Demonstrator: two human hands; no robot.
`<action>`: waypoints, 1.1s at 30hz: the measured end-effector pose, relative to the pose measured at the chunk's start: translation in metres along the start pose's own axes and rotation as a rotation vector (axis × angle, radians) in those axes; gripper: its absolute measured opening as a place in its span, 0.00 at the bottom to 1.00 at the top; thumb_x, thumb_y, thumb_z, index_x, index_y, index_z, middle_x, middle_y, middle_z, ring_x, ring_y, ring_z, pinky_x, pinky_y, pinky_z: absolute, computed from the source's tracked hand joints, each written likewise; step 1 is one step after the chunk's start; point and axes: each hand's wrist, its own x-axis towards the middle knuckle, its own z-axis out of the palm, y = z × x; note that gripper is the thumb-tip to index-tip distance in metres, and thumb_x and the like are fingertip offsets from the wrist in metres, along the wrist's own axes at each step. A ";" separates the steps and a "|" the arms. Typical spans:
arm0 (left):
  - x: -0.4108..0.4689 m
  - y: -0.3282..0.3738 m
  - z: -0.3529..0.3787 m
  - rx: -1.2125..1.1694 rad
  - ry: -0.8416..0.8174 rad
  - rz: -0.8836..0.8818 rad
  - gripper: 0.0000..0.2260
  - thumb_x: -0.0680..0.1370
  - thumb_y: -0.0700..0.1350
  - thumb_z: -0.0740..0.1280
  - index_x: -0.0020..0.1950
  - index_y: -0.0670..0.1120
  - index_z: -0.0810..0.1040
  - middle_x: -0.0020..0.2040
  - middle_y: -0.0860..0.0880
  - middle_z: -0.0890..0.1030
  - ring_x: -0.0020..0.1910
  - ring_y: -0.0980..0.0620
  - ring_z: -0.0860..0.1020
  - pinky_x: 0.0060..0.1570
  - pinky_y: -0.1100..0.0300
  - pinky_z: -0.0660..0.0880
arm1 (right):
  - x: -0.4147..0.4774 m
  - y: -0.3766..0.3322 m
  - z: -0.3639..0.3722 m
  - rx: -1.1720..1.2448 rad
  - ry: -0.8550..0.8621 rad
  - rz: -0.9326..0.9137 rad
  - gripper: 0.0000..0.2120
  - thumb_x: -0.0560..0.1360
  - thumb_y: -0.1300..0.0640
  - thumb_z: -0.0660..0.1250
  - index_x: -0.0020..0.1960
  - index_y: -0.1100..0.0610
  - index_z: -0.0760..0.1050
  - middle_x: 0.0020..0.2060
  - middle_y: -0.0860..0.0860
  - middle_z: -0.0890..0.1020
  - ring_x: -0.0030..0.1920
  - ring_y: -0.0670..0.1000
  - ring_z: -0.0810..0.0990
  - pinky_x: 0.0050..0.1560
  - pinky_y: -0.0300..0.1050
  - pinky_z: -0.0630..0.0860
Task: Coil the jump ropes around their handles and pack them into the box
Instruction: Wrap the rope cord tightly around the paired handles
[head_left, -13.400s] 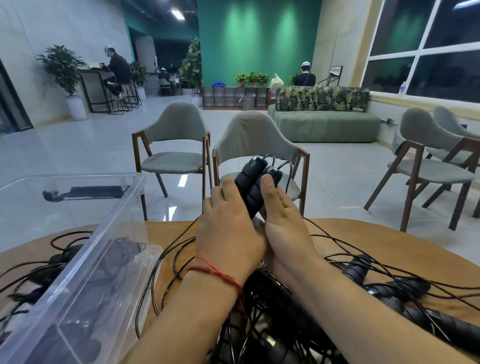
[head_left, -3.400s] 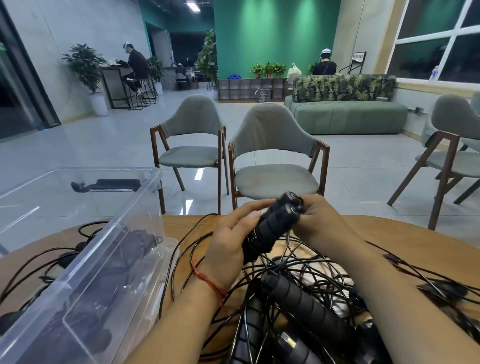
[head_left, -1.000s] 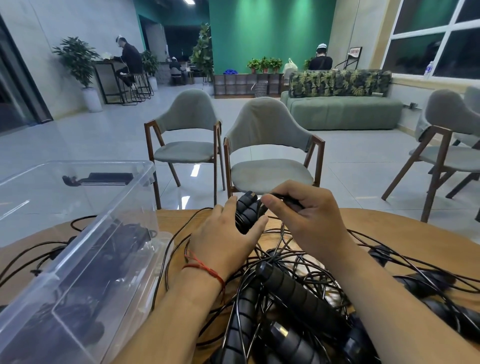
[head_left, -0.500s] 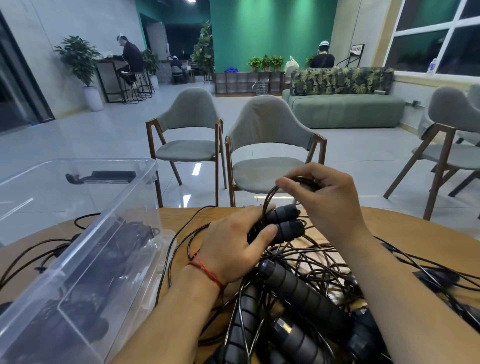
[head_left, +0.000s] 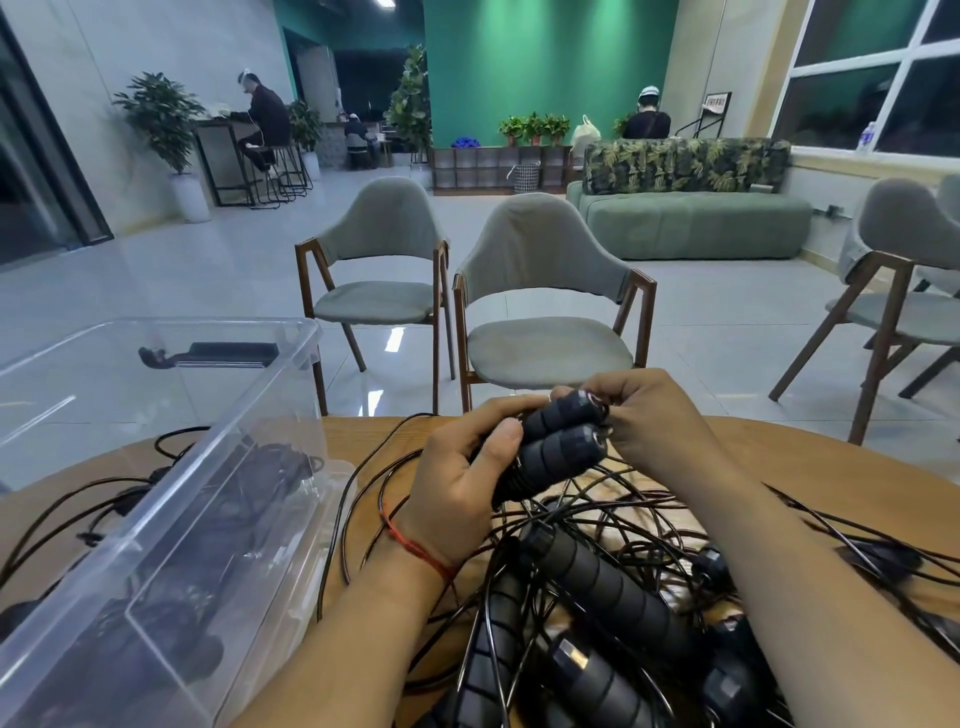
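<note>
Nearest the camera, a tangled heap of jump ropes (head_left: 597, 592) lies on the table (head_left: 789, 457), thick black ribbed grips crossing under loops of thin black line. At the near left stands the clear plastic box (head_left: 306, 343), open on top, with dark coiled ropes visible through its wall and more loose line trailing on the table behind it.

Just beyond the heap, both hands are raised over it. The left hand (head_left: 462, 467), with a red string bracelet (head_left: 415, 545) at the wrist, is wrapped around a pair of handles (head_left: 558, 447) held side by side, thumb laid across the nearer one. The handles slope up and away to the right, so their end caps face the right hand (head_left: 649, 426). Half a second ago that hand was lifted well above the handles, pulling a loop of cord upward. It has since come down and now sits tight against the end caps, fingers curled in and pinching the cord (head_left: 604, 410) right at the caps. The tall loop is gone. The left hand's grasp has hardly changed, though the handles tip a little more steeply.

Past the table edge two grey upholstered chairs (head_left: 540, 291) face the camera on a pale tiled floor, with a green sofa (head_left: 691, 223) farther back.
</note>
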 end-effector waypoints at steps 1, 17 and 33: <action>0.000 0.000 0.000 -0.039 0.033 -0.030 0.15 0.85 0.45 0.58 0.66 0.48 0.82 0.55 0.50 0.85 0.56 0.46 0.83 0.52 0.51 0.82 | -0.001 0.001 0.000 -0.034 0.003 -0.021 0.09 0.79 0.46 0.76 0.41 0.46 0.87 0.34 0.49 0.85 0.40 0.56 0.81 0.44 0.57 0.79; 0.013 -0.001 -0.003 -0.629 0.221 -0.408 0.24 0.82 0.58 0.61 0.63 0.39 0.81 0.49 0.37 0.83 0.38 0.43 0.79 0.36 0.54 0.73 | -0.011 -0.016 0.003 -0.127 0.074 -0.262 0.03 0.81 0.49 0.73 0.51 0.45 0.87 0.45 0.42 0.87 0.51 0.48 0.84 0.52 0.56 0.81; 0.020 -0.004 -0.005 -0.829 0.173 -0.498 0.39 0.81 0.72 0.55 0.70 0.39 0.79 0.51 0.41 0.82 0.40 0.47 0.78 0.36 0.55 0.71 | -0.016 -0.029 0.008 0.008 -0.033 -0.087 0.09 0.82 0.49 0.72 0.44 0.47 0.87 0.31 0.42 0.79 0.35 0.41 0.75 0.38 0.31 0.69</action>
